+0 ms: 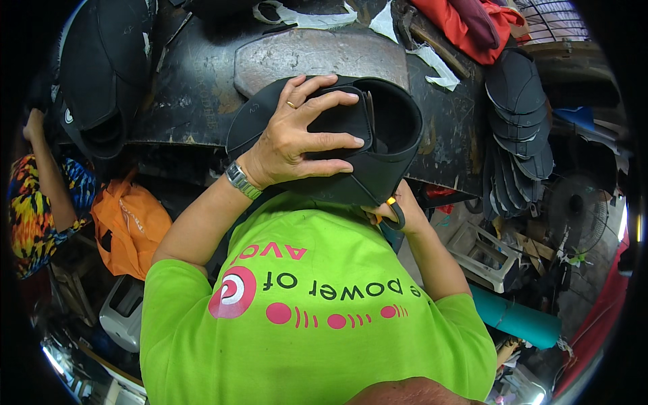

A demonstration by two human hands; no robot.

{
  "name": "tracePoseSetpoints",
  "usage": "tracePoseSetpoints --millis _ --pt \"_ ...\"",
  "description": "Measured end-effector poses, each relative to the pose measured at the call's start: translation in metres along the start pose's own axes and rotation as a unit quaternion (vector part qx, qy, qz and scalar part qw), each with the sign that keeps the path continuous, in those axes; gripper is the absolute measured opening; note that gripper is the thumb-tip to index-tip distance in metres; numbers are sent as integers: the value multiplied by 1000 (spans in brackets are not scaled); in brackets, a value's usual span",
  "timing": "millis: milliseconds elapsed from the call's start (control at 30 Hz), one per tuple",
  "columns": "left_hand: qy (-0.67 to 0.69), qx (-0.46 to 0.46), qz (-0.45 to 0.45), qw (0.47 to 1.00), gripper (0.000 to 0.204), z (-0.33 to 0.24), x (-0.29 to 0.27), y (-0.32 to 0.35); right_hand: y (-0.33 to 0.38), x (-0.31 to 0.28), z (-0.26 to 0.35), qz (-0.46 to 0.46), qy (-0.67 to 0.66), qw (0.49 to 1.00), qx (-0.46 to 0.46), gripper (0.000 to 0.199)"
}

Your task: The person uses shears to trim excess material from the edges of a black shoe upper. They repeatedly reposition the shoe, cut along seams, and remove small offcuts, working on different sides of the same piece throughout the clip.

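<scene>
Your left hand is spread wide, palm down, fingers fanned across the top of a black shoe upper. It presses the piece, not gripping it. Ring on one finger, metal watch on the wrist.

The upper sits at the near edge of the dark, worn workbench, just above your chest, its open collar facing up to the right of your fingertips. A grey metal plate lies on the bench right behind it.

Your right hand is tucked under the lower right edge of the upper, mostly hidden. It is closed around a tool with a yellow-and-dark handle; can't tell what kind of tool.

Around you:
- stack of black cut pieces at the right end of the bench
- more black uppers piled at the left end
- white scraps along the far edge
- red cloth top right
- orange bag below the bench on your left
- another person's arm in a multicoloured sleeve at far left, well apart from your hands
</scene>
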State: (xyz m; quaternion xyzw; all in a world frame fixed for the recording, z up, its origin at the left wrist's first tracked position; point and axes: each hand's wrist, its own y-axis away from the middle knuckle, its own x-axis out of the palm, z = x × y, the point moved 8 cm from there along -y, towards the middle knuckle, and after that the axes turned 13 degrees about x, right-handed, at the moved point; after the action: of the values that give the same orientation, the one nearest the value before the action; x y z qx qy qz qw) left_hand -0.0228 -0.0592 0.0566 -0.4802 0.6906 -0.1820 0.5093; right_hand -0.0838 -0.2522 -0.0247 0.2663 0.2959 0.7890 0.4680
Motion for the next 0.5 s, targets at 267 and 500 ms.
tracePoseSetpoints --millis 267,500 --pt "-4 -1 4 1000 40 0 1 0 -5 -18 0 -34 41 999 -10 29" --pt "-22 3 7 1000 40 0 2 0 -4 -21 1 -37 42 998 -3 27"
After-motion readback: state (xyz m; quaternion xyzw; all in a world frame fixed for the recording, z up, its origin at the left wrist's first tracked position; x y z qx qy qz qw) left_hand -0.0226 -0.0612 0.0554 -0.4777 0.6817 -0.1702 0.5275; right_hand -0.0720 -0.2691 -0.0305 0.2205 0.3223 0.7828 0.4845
